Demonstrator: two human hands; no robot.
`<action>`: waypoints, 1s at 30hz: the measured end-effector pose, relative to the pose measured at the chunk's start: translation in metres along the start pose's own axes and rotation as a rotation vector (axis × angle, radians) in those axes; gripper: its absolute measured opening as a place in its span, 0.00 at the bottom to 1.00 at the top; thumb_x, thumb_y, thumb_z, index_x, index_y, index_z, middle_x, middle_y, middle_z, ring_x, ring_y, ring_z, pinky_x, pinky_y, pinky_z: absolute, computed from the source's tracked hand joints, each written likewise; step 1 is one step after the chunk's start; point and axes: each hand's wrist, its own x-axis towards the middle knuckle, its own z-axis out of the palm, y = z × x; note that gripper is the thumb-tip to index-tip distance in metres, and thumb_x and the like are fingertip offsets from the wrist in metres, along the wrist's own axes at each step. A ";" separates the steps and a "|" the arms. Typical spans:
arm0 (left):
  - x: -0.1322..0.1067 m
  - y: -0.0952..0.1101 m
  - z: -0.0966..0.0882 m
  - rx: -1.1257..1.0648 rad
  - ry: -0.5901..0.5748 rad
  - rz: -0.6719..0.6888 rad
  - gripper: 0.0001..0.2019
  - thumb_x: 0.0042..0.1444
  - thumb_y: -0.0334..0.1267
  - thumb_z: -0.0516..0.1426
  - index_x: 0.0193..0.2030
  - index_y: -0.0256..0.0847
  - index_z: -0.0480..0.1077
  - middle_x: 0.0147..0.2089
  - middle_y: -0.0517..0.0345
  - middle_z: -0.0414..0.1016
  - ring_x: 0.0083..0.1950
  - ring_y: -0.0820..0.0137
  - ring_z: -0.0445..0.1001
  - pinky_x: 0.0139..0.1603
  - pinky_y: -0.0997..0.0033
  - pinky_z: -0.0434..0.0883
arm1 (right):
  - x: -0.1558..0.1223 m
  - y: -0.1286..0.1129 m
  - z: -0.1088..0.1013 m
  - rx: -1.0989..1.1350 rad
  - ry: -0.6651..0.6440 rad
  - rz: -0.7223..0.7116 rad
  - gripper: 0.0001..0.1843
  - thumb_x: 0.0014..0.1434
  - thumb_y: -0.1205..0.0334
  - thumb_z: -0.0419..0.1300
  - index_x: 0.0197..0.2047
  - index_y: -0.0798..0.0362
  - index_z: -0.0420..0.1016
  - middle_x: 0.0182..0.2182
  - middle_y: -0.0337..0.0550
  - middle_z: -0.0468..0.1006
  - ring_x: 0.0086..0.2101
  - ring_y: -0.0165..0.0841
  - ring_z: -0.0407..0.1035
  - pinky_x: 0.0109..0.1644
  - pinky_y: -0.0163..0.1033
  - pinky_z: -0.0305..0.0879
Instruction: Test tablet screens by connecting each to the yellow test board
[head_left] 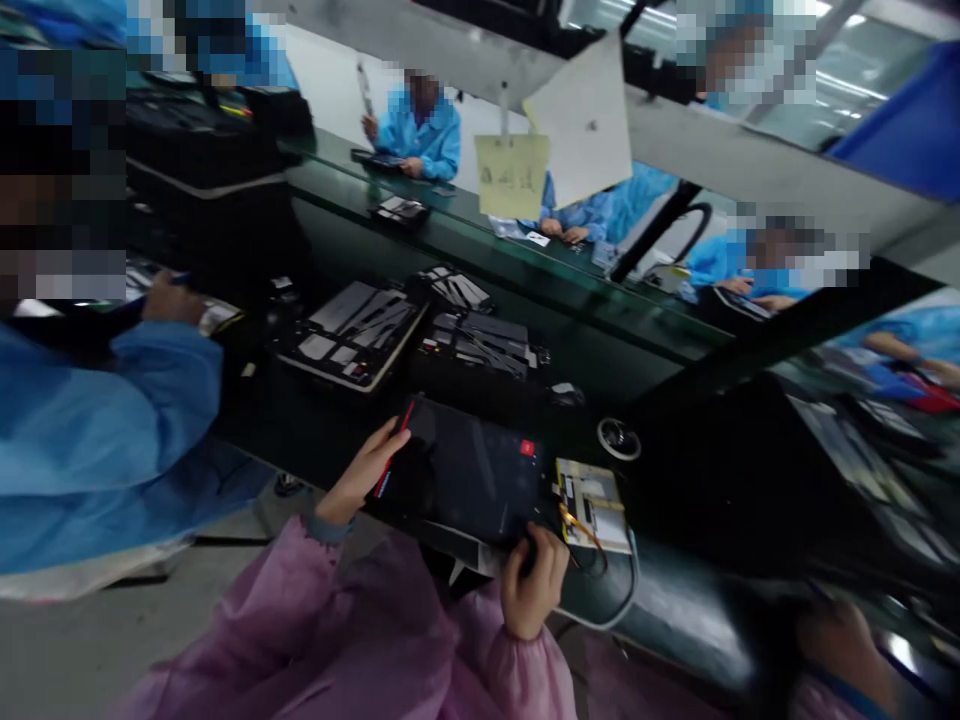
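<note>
A dark tablet (469, 470) with a small red icon on its screen lies tilted in front of me, over the bench's near edge. My left hand (364, 472) grips its left edge, thumb on top. At the lower right corner my right hand (536, 585) has its fingers curled around the tablet's edge; what lies under the fingertips is hidden. Just right of the tablet sits a small board (594, 507) with orange wires. A pale cable (630, 590) loops from this board toward my right wrist.
Behind the tablet stand a stack of trays (360, 335) and another tray (480, 342), both holding flat grey parts. A round metal-rimmed object (619, 438) is at the right. A co-worker's blue sleeve (97, 430) is close on the left; a blurred hand (847, 640) works at lower right.
</note>
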 end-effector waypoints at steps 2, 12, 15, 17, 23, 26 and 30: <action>-0.002 0.002 -0.001 0.023 -0.021 -0.016 0.26 0.46 0.50 0.65 0.52 0.43 0.74 0.60 0.53 0.72 0.65 0.59 0.65 0.65 0.65 0.60 | -0.001 -0.002 -0.002 -0.002 -0.013 0.018 0.14 0.62 0.71 0.52 0.50 0.56 0.68 0.39 0.51 0.72 0.42 0.39 0.66 0.44 0.46 0.66; -0.007 0.002 0.001 0.106 0.020 -0.052 0.27 0.48 0.51 0.64 0.55 0.45 0.72 0.60 0.55 0.72 0.63 0.60 0.66 0.64 0.66 0.62 | -0.007 -0.004 -0.004 0.032 -0.033 0.084 0.15 0.61 0.72 0.50 0.50 0.55 0.69 0.39 0.50 0.72 0.43 0.38 0.67 0.45 0.48 0.67; -0.009 0.003 0.002 0.113 0.026 -0.039 0.27 0.48 0.51 0.64 0.55 0.45 0.72 0.58 0.56 0.73 0.63 0.59 0.67 0.63 0.65 0.63 | -0.007 -0.005 -0.005 0.056 -0.019 0.100 0.15 0.61 0.73 0.50 0.50 0.54 0.69 0.39 0.50 0.72 0.43 0.38 0.66 0.45 0.48 0.66; -0.007 0.002 0.001 0.120 0.046 -0.047 0.27 0.47 0.50 0.65 0.54 0.47 0.72 0.58 0.57 0.73 0.62 0.59 0.68 0.62 0.66 0.65 | -0.006 -0.005 -0.005 0.073 -0.016 0.102 0.16 0.60 0.74 0.50 0.50 0.55 0.69 0.39 0.49 0.71 0.42 0.38 0.66 0.45 0.47 0.66; -0.005 -0.001 -0.001 0.140 0.048 -0.043 0.26 0.47 0.51 0.64 0.53 0.47 0.73 0.52 0.57 0.77 0.57 0.60 0.73 0.59 0.66 0.68 | -0.004 -0.008 -0.005 0.087 -0.023 0.114 0.16 0.61 0.73 0.50 0.50 0.54 0.69 0.39 0.49 0.71 0.42 0.38 0.66 0.44 0.47 0.66; -0.006 0.000 0.001 0.154 0.047 -0.028 0.25 0.47 0.50 0.64 0.52 0.47 0.73 0.51 0.58 0.78 0.56 0.60 0.73 0.59 0.66 0.68 | -0.003 -0.008 -0.007 0.087 -0.022 0.109 0.16 0.60 0.74 0.49 0.49 0.54 0.70 0.39 0.49 0.71 0.42 0.38 0.66 0.44 0.47 0.66; -0.007 0.001 0.002 0.169 0.071 -0.032 0.26 0.45 0.51 0.65 0.52 0.46 0.74 0.50 0.58 0.78 0.57 0.60 0.72 0.59 0.66 0.67 | -0.004 -0.008 -0.008 0.104 -0.054 0.105 0.17 0.60 0.74 0.49 0.49 0.54 0.70 0.38 0.49 0.71 0.41 0.37 0.66 0.43 0.46 0.66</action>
